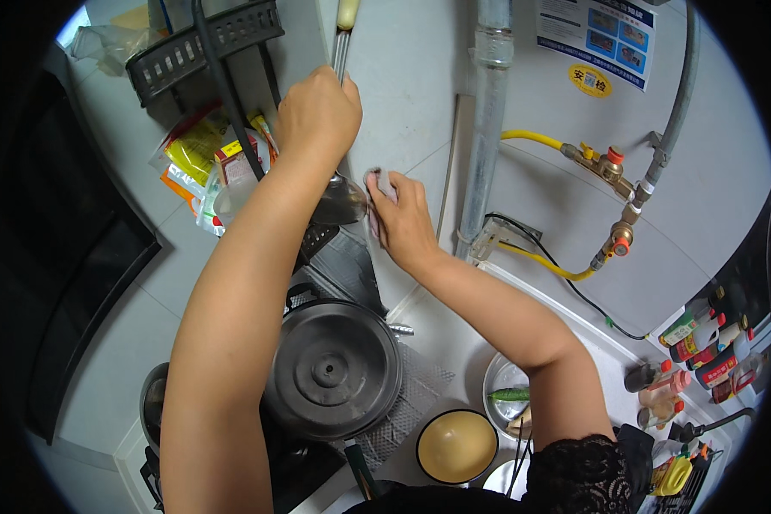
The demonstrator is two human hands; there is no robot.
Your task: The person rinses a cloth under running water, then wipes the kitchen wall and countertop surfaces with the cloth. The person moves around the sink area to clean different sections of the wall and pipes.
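Note:
My left hand, high in front of me, is closed around the metal shank of a ladle or similar utensil with a pale handle. Below it, the utensil's rounded metal head shows beside my forearm. My right hand holds a greyish-pink cloth against the right edge of that metal head. Part of the head is hidden behind my left forearm.
A lidded dark pan is below my arms. A black wall rack hangs upper left near food packets. At right are a vertical pipe, gas valves and bottles. A yellow bowl stands near me.

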